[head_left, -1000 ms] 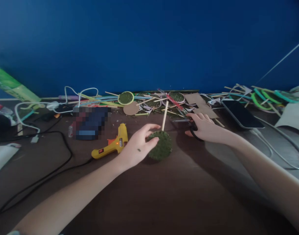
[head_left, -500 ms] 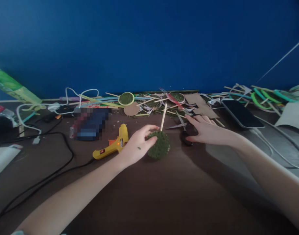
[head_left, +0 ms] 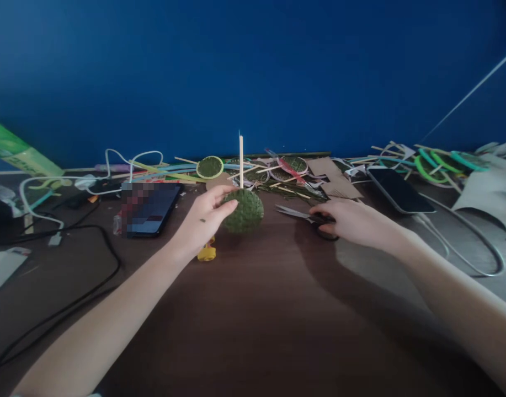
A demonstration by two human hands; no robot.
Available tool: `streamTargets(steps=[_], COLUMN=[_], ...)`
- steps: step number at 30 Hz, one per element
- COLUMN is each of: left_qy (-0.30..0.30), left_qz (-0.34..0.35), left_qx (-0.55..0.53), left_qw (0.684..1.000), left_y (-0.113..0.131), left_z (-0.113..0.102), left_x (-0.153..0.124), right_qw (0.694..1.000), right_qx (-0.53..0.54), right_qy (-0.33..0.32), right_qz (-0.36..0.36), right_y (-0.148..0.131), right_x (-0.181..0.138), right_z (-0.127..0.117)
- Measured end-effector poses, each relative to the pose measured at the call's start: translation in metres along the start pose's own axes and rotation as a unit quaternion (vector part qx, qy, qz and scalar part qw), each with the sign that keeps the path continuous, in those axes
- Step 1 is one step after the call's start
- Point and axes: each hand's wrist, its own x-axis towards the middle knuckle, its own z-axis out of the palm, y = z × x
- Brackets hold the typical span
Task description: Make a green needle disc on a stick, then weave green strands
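My left hand pinches a round green mossy disc with a wooden stick pointing straight up from it, held a little above the brown table. My right hand lies on the table over the black handles of a pair of scissors, fingers curled on them, the blades pointing left toward the disc.
A yellow glue gun peeks out under my left wrist. A phone lies left of it, another phone at right. Green discs, sticks, cardboard and coloured strips litter the back edge. Black and white cables run at left.
My left hand lifted the disc off the table and turned the stick upright. My right hand let go of the scissors, then closed on their handles again.
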Motion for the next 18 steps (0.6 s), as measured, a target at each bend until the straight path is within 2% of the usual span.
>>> streamTargets(steps=[4, 8, 10, 13, 15, 16, 18], left_qy=[-0.020, -0.053, -0.079, -0.121, -0.143, -0.152, -0.169], left_qz=[-0.029, -0.027, -0.018, -0.036, -0.044, -0.046, -0.037], left_qx=[0.009, 0.054, 0.074, 0.079, 0.073, 0.072, 0.061], left_qw=[0.999, 0.997, 0.994, 0.989, 0.986, 0.985, 0.983], left_y=[0.000, -0.004, -0.008, -0.011, -0.012, -0.013, -0.015], left_z=[0.006, 0.011, 0.014, 0.020, 0.025, 0.028, 0.031], left_x=[-0.004, -0.006, -0.007, -0.011, -0.014, -0.015, -0.018], right_qw=[1.000, 1.000, 0.998, 0.989, 0.970, 0.959, 0.938], right_qx=[0.030, -0.024, -0.031, 0.018, 0.114, 0.160, 0.241], right_qy=[-0.003, 0.020, 0.051, 0.150, 0.211, 0.218, 0.190], right_qz=[0.006, -0.003, -0.002, 0.008, -0.047, -0.085, -0.161], right_y=[0.006, 0.014, 0.012, -0.003, -0.018, -0.027, -0.048], right_x=[0.004, 0.007, 0.006, 0.001, -0.002, -0.003, -0.005], right_z=[0.004, 0.007, 0.004, -0.006, -0.010, -0.011, -0.009])
